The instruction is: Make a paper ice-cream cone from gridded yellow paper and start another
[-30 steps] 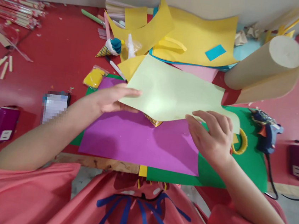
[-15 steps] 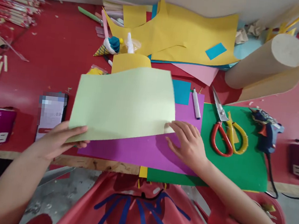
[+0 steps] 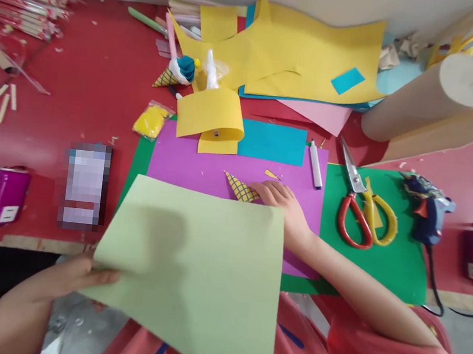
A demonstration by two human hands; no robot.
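Note:
A pale green paper sheet is held by its left edge in my left hand, fingers closed on it. The sheet tilts down over the table's front edge and toward my lap. Beyond its top edge, my right hand closes its fingers on the wide end of a small yellow paper cone with a blue grid. The cone is at the purple sheet; the green sheet hides the right thumb and part of the cone. A small yellow scrap lies just past my fingers.
Scissors and a glue gun lie on green sheets at right, with a marker nearer. Behind are a yellow paper loop, blue paper and a large cardboard roll. A phone is at left.
The green sheet has come down toward me, uncovering the blue paper, yellow loop and grid cone. My right hand has left the sheet's edge and reached the cone; my left hand moved lower.

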